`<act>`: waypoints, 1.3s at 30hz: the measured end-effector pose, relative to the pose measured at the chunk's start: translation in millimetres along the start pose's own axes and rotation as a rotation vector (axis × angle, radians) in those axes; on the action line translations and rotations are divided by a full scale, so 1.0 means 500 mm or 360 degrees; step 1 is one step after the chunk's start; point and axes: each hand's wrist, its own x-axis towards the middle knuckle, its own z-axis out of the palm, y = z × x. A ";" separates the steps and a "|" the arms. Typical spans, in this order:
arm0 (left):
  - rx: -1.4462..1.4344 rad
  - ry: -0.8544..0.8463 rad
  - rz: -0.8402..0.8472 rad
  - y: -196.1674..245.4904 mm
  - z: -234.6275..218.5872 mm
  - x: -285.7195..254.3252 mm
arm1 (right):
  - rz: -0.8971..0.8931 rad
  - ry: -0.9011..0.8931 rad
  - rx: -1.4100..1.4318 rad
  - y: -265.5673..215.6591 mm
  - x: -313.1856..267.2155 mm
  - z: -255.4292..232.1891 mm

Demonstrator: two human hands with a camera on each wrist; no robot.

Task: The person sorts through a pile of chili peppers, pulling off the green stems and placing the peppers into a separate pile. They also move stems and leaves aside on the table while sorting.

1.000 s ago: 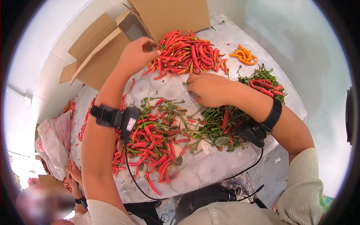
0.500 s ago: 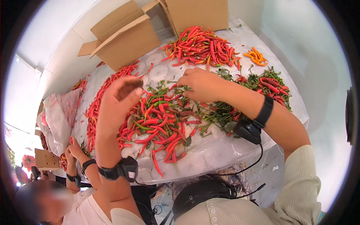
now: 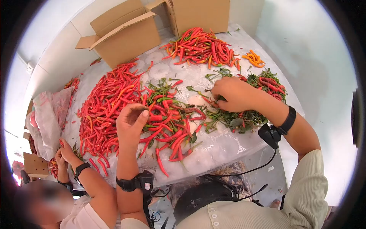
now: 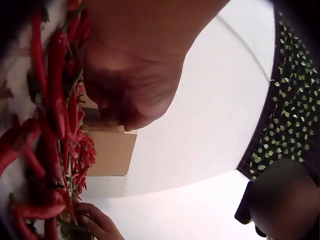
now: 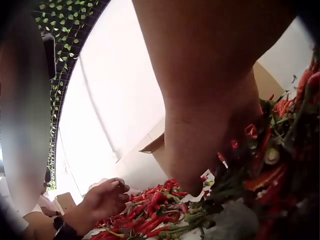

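Observation:
In the head view my left hand [image 3: 130, 124] hangs over the near heap of red chillies [image 3: 173, 139] mixed with green stems, thumb and fingertips close together and loosely bent. No chilli shows between them. My right hand [image 3: 235, 93] is lowered at the pile of green stems and leaves [image 3: 242, 120]. A red chilli with a green stem [image 3: 206, 98] sticks out left of its fingertips; I cannot tell whether they grip it. In the right wrist view that hand [image 5: 205, 135] reaches down among stems and chilli pieces, its fingertips mostly hidden.
A large heap of red chillies [image 3: 105, 103] spreads on the left. Another chilli heap [image 3: 204, 47] lies at the back, beside some orange chillies [image 3: 253, 58]. Two cardboard boxes [image 3: 127, 40] stand behind. At lower left another person's hands [image 3: 65, 154] work near a pale sack [image 3: 47, 124].
My left hand has come back from the far chilli heap to the near one. My right hand moved left over the near chillies, then right to the stem pile. The head view has shifted.

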 end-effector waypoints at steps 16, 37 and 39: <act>-0.0038 -0.0010 -0.0205 -0.001 -0.011 -0.013 | -0.0151 0.0783 0.0042 -0.019 -0.044 0.020; -0.0117 0.0167 -0.0187 -0.005 -0.016 -0.009 | -0.0109 0.0712 0.0085 -0.113 0.014 0.018; -0.0115 0.0136 -0.0198 -0.012 -0.018 -0.006 | -0.0084 0.0764 0.0155 -0.152 0.064 0.023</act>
